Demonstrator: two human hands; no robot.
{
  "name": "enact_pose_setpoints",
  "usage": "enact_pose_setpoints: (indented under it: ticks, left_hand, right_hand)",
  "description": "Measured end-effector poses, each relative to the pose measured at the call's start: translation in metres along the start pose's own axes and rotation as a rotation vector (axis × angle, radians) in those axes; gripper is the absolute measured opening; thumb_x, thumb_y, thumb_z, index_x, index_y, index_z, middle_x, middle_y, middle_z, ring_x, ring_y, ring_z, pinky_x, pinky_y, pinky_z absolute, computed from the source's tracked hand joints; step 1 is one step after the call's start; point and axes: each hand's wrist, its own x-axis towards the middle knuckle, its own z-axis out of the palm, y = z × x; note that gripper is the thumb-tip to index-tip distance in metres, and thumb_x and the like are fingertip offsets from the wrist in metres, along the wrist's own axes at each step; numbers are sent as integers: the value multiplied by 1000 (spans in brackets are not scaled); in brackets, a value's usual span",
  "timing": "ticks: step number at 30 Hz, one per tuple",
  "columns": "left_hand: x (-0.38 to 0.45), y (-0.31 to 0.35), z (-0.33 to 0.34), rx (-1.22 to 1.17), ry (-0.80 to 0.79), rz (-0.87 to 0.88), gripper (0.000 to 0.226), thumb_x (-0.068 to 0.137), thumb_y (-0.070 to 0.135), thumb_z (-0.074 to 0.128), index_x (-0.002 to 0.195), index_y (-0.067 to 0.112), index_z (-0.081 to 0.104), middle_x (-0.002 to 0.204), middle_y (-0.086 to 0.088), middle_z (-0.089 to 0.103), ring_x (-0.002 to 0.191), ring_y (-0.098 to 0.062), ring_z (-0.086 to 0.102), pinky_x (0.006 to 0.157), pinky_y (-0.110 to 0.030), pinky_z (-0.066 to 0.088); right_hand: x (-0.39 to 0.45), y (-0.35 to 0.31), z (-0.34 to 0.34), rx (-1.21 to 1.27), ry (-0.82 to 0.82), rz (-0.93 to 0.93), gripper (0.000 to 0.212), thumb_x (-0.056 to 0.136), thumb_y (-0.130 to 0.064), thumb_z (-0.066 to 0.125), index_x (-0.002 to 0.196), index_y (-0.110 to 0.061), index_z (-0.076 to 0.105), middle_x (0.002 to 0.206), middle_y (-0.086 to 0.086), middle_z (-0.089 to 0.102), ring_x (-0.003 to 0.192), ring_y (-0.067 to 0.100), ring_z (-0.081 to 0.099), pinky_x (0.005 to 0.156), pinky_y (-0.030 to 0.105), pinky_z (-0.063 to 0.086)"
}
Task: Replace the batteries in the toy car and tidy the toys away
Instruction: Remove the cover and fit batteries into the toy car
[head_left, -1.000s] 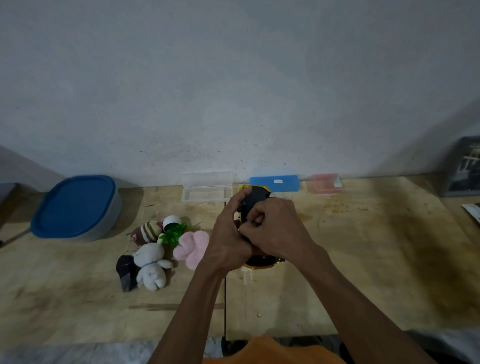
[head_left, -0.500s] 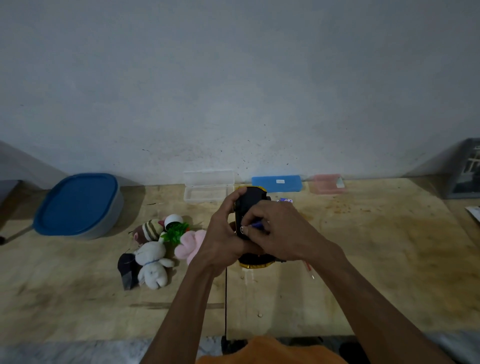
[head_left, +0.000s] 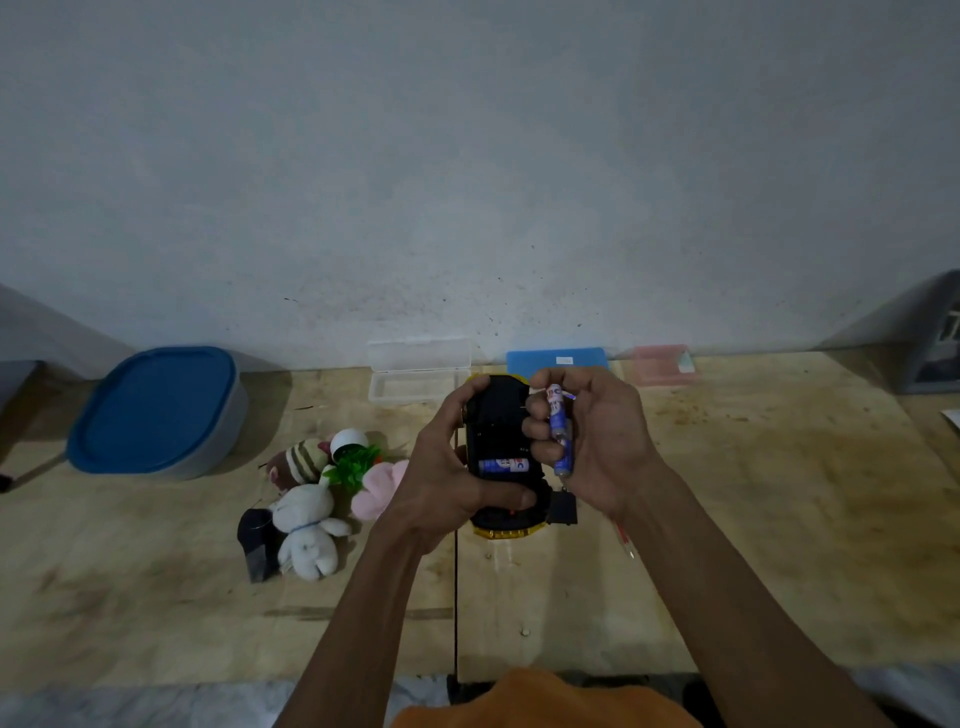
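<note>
Two plywood boards (head_left: 727, 545) form the work surface, butted along a dark seam running toward the viewer; the wood is stained and scuffed. Behind it: plain pale wall, speckled near its base. Far left on the surface, a grey tub with a blue lid (head_left: 156, 408). Along the wall, a clear case (head_left: 418, 370) with its lid up, a blue case (head_left: 558, 358), a pink case (head_left: 660, 364). At right edge, a dark box, partly cut off. Left of centre, a heap of soft toys (head_left: 317, 493): white plush, striped brown one, pink one, green leafy piece, dark pouch.

Toy car (head_left: 501, 452) held above the seam, underside up, black chassis with yellow rim, battery bay uncovered; one blue-and-white battery (head_left: 503, 465) sits crosswise in the bay.

Left hand (head_left: 441, 478) wraps the car's left flank, thumb laid across the near end, fingertips over the far end. Right hand (head_left: 597, 441) sits just right of the car, fingers curled, closed round batteries (head_left: 558, 431) held roughly upright; exact count unclear. Both forearms reach in from below.
</note>
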Motion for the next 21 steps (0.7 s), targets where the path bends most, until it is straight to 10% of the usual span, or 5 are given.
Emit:
enact_pose_setpoints:
  ticks: [6,11,19,21]
  left_hand:
    - [5,1,-5,-31,-10,-23,115,48,-17,89,142,33,46,138,1,53,111,-30,67,84,-50,60]
    - [7,7,-7,-34,1,10,113,54,-24,84,145,28,43,141,2,51,107,-26,70,79,-38,61]
    - [10,8,-6,48,103,107,110,56,-24,84,146,19,37,126,20,60,99,-5,71,76,-21,57]
    - [11,7,-6,40,129,126,112,55,-22,85,147,18,37,134,11,57,101,-9,71,78,-23,58]
  right_hand:
    - [1,3,1,-658,157,-244,47,102,-42,50,65,-14,50,50,-9,47,42,8,39,40,20,29]
    - [6,-1,-10,-1445,72,-365,21,91,-40,67,78,-25,75,73,-14,65,65,-3,58,54,10,37]
    - [-1,8,-2,-1392,83,-224,26,99,-23,57,118,-19,73,109,-2,73,86,5,63,62,10,42]
    - [0,13,-1,-1225,107,-190,25,99,-21,55,114,-16,75,91,-3,74,74,-3,64,56,12,44]
